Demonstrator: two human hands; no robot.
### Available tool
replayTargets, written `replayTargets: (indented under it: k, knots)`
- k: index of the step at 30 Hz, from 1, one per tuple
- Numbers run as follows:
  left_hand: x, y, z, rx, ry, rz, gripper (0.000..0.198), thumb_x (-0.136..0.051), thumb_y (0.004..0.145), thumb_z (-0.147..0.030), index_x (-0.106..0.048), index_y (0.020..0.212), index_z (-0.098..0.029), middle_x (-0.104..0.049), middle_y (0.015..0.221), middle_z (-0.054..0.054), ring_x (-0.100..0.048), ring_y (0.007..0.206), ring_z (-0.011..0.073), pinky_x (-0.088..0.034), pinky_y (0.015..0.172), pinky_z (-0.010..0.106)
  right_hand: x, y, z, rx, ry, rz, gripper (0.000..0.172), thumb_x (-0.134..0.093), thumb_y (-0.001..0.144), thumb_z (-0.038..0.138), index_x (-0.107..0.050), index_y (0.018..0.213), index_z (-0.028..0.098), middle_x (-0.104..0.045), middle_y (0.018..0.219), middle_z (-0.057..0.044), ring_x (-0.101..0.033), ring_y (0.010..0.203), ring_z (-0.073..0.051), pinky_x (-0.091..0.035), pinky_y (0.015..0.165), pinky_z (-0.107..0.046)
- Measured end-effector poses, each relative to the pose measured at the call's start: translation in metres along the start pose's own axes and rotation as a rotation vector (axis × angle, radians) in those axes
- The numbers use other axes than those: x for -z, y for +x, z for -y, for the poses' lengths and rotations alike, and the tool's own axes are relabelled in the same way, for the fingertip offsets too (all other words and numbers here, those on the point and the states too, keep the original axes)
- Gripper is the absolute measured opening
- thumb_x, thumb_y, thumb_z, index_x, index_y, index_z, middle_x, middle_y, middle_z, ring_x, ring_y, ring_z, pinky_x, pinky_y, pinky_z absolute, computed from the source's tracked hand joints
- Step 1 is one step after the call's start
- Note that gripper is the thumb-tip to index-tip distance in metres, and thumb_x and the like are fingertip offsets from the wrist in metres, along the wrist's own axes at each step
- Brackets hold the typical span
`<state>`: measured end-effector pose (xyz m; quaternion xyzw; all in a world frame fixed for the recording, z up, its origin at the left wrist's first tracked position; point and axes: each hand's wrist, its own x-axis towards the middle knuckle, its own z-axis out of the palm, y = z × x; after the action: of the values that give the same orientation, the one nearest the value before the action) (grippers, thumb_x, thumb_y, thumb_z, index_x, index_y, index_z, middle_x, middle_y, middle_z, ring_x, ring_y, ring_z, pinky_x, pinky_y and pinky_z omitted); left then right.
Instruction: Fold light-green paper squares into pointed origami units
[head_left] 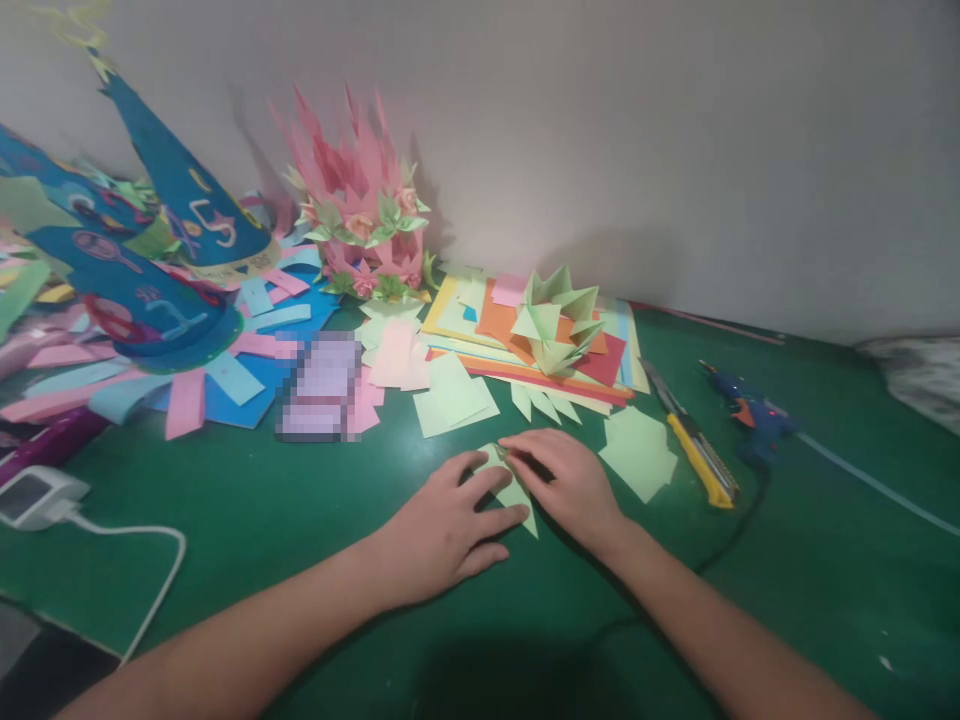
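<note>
Both grips rest on the pale green folded paper (521, 500), which lies on the desk (262, 520) near the coloured paper stack (495, 320). Your left grip (442, 525) is flat and unclenched. Your right grip (570, 485) is curled; whether it pinches is unclear.

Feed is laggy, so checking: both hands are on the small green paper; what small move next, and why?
Probably slide the right hand along the fold to crease it: the green paper lies folded to a point, and the left hand pins it flat on the table.
</note>
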<state>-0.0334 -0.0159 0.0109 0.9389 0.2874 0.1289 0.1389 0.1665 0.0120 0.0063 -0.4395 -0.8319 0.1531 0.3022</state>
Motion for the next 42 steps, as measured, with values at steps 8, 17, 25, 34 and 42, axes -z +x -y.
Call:
replayTargets:
  k: [8,17,25,34,42]
  knots:
    - [0.000,0.001,-0.001,0.010,0.001,0.007,0.037,-0.051,0.089,-0.039,-0.054,0.123,-0.025,-0.050,0.110,0.010,-0.038,0.121,0.0323,-0.037,0.103,0.051,0.000,-0.001,-0.004,0.099,-0.021,0.069,0.019,-0.046,0.091,0.015,-0.064,0.091,0.019,-0.066,0.086,-0.006,-0.058,0.081,-0.018,-0.048,0.071,-0.032]
    - [-0.001,0.000,-0.001,0.022,-0.029,-0.007,0.037,-0.052,0.089,-0.038,-0.054,0.124,-0.025,-0.051,0.111,0.010,-0.036,0.127,0.0328,-0.036,0.104,0.051,0.001,0.001,-0.005,0.122,-0.069,0.138,0.022,-0.043,0.094,0.018,-0.065,0.091,0.018,-0.063,0.085,-0.006,-0.054,0.078,-0.017,-0.045,0.069,-0.031]
    - [0.000,-0.001,-0.001,0.048,-0.088,0.019,0.037,-0.053,0.089,-0.036,-0.054,0.124,-0.026,-0.051,0.111,0.010,-0.028,0.135,0.0350,-0.033,0.106,0.055,0.000,0.001,-0.007,0.225,-0.083,0.109,0.024,-0.040,0.094,0.017,-0.064,0.091,0.018,-0.065,0.089,-0.008,-0.055,0.079,-0.018,-0.047,0.071,-0.033]
    - [0.000,-0.001,0.001,0.049,-0.072,0.028,0.037,-0.052,0.089,-0.038,-0.054,0.124,-0.028,-0.052,0.112,0.009,-0.032,0.132,0.0355,-0.027,0.107,0.059,-0.001,0.000,-0.011,0.273,-0.126,0.102,0.021,-0.043,0.093,0.014,-0.064,0.093,0.018,-0.065,0.092,-0.008,-0.057,0.082,-0.019,-0.048,0.074,-0.034]
    - [0.000,-0.001,0.000,0.051,-0.075,-0.003,0.036,-0.053,0.089,-0.039,-0.054,0.123,-0.029,-0.049,0.120,0.010,-0.032,0.132,0.0347,-0.029,0.107,0.058,0.003,0.002,-0.007,0.287,-0.146,0.107,0.024,-0.041,0.093,0.014,-0.064,0.091,0.017,-0.065,0.089,-0.009,-0.056,0.081,-0.019,-0.048,0.072,-0.034]
